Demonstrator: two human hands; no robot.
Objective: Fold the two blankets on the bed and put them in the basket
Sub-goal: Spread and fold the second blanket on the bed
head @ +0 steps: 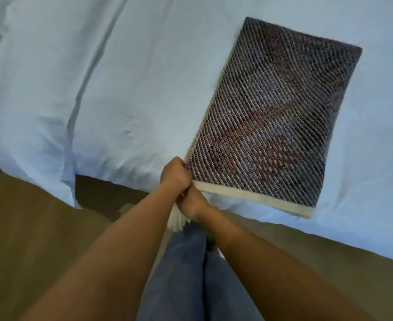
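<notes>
A dark woven blanket [274, 117] with a cream border lies folded into a flat rectangle on the pale blue bed [132, 89], near its front edge. Both hands meet at the blanket's near left corner. My left hand [175, 176] grips the corner's left edge. Just below it, my right hand [189, 203] grips the cream border, and a white fringe hangs down under it. I see no second blanket and no basket.
The bed's sheet hangs over the edge at the left, with a long crease running up the cover. A brown wooden floor [28, 228] lies below the bed. My legs in blue trousers [190, 274] stand close to the bed edge.
</notes>
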